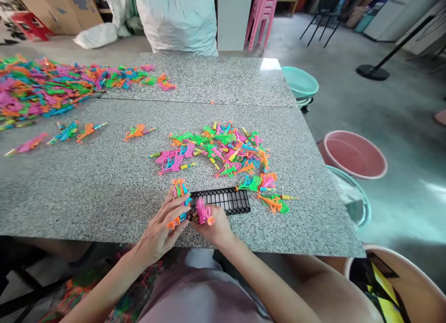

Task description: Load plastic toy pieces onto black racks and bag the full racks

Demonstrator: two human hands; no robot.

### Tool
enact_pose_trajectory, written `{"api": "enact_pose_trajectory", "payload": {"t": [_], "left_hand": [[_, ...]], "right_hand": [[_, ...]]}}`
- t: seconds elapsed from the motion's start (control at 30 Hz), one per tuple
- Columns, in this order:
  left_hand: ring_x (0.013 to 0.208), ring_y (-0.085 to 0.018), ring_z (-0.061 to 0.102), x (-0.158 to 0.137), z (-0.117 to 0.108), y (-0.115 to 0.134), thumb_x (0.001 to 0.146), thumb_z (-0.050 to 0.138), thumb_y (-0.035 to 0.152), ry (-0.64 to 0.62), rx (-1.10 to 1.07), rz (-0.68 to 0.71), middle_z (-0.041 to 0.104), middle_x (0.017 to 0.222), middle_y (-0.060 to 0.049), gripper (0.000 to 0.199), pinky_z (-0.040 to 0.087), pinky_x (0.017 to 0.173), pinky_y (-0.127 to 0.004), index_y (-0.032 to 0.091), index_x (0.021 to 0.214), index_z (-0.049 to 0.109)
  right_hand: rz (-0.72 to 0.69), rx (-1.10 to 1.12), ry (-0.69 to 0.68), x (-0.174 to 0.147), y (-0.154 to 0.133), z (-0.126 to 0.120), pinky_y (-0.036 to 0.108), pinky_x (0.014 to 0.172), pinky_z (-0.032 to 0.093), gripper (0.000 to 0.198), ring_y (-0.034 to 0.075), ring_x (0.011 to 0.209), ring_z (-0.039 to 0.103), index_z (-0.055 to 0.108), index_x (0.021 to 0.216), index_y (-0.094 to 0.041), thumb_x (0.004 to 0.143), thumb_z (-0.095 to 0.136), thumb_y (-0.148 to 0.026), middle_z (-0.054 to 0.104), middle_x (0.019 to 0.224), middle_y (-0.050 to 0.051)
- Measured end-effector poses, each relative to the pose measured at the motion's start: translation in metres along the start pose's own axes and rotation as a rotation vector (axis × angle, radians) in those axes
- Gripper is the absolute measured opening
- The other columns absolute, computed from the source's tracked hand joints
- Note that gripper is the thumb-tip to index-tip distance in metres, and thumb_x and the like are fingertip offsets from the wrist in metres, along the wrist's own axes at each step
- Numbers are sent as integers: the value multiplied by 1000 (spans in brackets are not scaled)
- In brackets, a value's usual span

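Observation:
A black plastic grid rack (223, 201) lies on the speckled stone table in front of me. At its left end, my left hand (167, 216) has its fingers curled round several small plastic toys (181, 200) in orange, blue and green. My right hand (216, 224) grips a pink plastic toy (202, 211) with an orange tip, over the rack's near side. Its lower end is hidden by the fingers, so I cannot tell if it sits in a slot. Beyond the rack is a loose pile of similar coloured toys (230, 149), some with yellow tips.
A large heap of coloured toys (52, 86) covers the far left. Single toys (139, 132) lie between heap and pile. A white sack (177, 19) stands behind the table. Past the right edge are a pink tub (358, 153) and a teal basin (300, 81).

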State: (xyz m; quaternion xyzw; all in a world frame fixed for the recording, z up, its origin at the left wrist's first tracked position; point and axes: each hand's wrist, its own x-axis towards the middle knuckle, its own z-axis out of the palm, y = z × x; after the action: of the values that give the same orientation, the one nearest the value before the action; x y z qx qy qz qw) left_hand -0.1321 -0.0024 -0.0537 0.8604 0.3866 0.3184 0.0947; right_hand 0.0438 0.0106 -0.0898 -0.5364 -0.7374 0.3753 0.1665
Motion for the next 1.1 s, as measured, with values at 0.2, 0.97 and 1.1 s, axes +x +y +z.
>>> {"api": "enact_pose_trajectory", "payload": {"t": [0.2, 0.97, 1.1], "left_hand": [[136, -22, 50, -4, 3, -3, 95, 54, 8, 10, -16, -10, 60, 137, -10, 38, 34, 121, -52, 21, 131, 49], [142, -30, 43, 3, 15, 1, 92, 65, 19, 174, -64, -114, 63, 132, -6, 30, 38, 120, -51, 24, 122, 63], [141, -31, 44, 9, 19, 3, 89, 70, 20, 242, -61, -105, 65, 128, -7, 24, 41, 117, -55, 22, 111, 64]], "right_hand": [[75, -148, -54, 6, -3, -6, 24, 62, 42, 6, 19, 74, 70, 69, 81, -21, 85, 65, -22, 75, 80, 4], [89, -294, 213, -14, 38, -97, 33, 92, 50, 39, 22, 114, 61, 60, 120, -18, 83, 69, -11, 56, 132, 12], [300, -455, 88, -11, 91, -160, 31, 81, 49, 24, 22, 98, 65, 64, 100, -15, 79, 74, -9, 65, 106, 9]]}}
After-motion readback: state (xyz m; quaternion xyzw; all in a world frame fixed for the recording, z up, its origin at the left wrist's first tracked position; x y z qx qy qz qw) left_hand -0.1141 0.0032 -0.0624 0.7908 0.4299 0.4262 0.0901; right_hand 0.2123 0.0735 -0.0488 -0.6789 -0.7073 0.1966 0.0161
